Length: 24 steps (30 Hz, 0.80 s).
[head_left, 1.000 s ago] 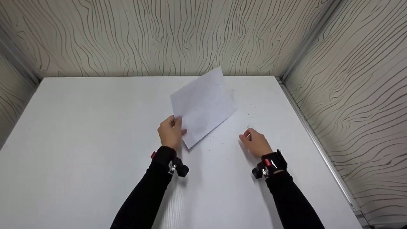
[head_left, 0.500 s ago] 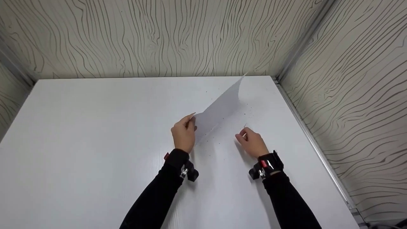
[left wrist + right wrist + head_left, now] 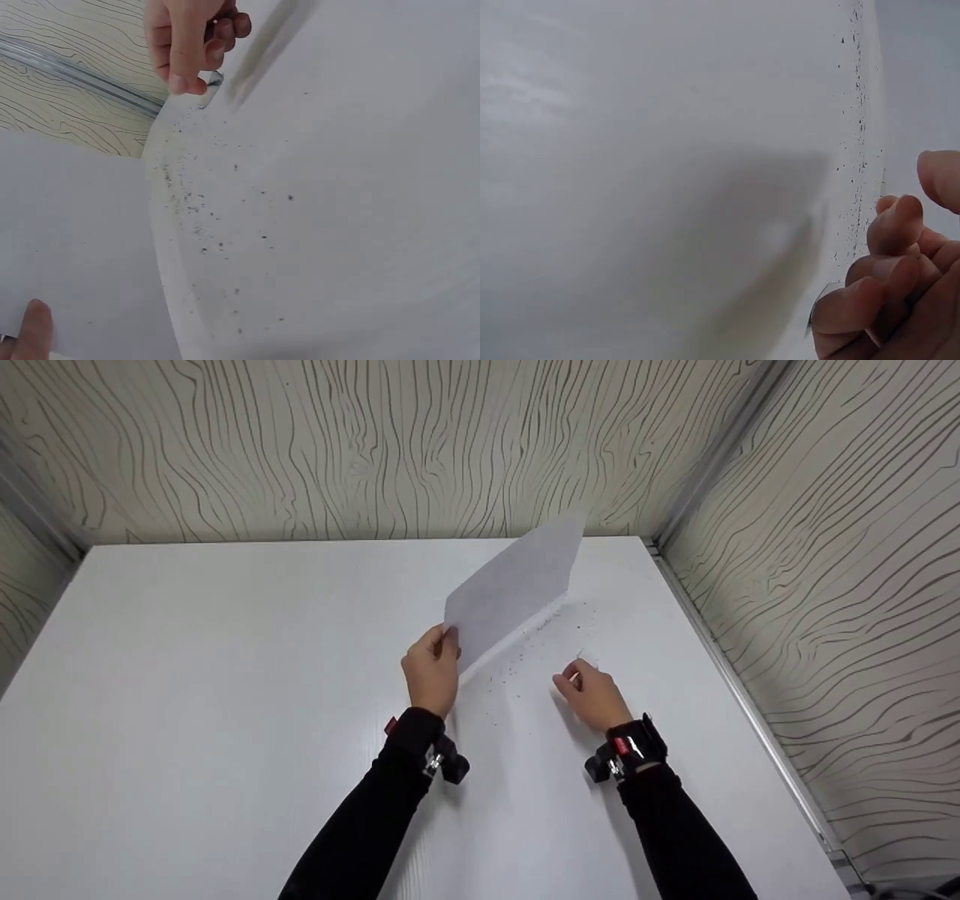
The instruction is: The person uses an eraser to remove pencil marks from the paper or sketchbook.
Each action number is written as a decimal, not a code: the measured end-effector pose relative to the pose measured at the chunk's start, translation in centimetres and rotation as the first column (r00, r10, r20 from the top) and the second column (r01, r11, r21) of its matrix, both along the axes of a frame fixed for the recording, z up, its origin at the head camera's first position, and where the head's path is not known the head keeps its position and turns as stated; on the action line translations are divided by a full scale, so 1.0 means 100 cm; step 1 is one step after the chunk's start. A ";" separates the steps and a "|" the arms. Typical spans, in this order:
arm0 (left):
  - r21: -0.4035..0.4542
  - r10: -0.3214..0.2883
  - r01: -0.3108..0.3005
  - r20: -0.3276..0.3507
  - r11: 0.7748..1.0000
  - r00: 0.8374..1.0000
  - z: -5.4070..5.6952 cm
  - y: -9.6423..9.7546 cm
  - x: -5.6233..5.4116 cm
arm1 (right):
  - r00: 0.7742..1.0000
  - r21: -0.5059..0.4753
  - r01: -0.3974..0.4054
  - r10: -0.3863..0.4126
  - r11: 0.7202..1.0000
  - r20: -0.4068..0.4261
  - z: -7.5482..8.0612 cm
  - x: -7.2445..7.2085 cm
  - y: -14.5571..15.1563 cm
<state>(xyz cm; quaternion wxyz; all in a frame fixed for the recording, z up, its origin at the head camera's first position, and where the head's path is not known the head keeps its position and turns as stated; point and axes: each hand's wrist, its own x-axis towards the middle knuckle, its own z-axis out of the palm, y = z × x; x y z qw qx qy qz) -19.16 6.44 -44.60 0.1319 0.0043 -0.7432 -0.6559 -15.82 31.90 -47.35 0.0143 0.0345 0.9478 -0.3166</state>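
In the head view a white sheet of paper point(image 3: 517, 577) stands tilted up from the white table, pinched at its near left side by my left hand point(image 3: 433, 667). One left finger point(image 3: 34, 326) shows against the paper in the left wrist view. Small dark specks point(image 3: 201, 206) lie scattered on the table along the paper's lower edge. To the right of them my right hand point(image 3: 596, 696) hovers with curled fingers, its shadow below. A small clear, see-through piece point(image 3: 825, 296) sticks out past those fingers; I cannot tell whether they hold it.
The white table point(image 3: 225, 697) reaches to a wood-grain patterned back wall point(image 3: 360, 450). A similar wall point(image 3: 862, 607) stands close on the right, with a metal rail point(image 3: 757, 712) along the table's edge. Black wrist cameras point(image 3: 450, 765) sit on both wrists.
The left hand has moved right with the paper, which now stands steeper. Specks seen on the paper earlier now show as a denser band on the table. The right hand has hardly moved.
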 end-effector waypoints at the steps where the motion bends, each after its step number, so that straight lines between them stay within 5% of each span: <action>1: 0.016 -0.002 0.002 -0.019 1.000 1.000 0.002 -0.001 -0.001 | 1.000 -0.007 -0.001 0.001 1.000 0.000 0.001 0.000 -0.001; 4: 0.006 -0.013 0.013 -0.044 1.000 0.999 0.002 -0.001 -0.001 | 1.000 -0.013 -0.002 0.002 1.000 0.008 0.001 0.001 -0.003; 9: -0.066 -0.030 0.030 0.005 0.997 1.000 -0.006 0.000 0.002 | 1.000 -0.004 -0.011 0.011 1.000 0.023 -0.002 0.001 -0.004; 13: -0.004 -0.032 0.032 -0.013 0.999 0.999 -0.005 -0.004 0.001 | 1.000 -0.004 -0.013 0.013 1.000 0.016 -0.002 0.001 -0.004; 20: -0.078 -0.059 0.066 0.089 0.995 0.994 -0.007 -0.008 0.001 | 0.999 -0.014 -0.012 0.012 1.000 0.032 -0.002 0.000 -0.004; 24: -0.031 -0.054 0.056 0.071 0.998 0.996 -0.002 -0.012 0.001 | 0.999 -0.003 -0.012 0.012 1.000 0.039 -0.002 -0.001 -0.002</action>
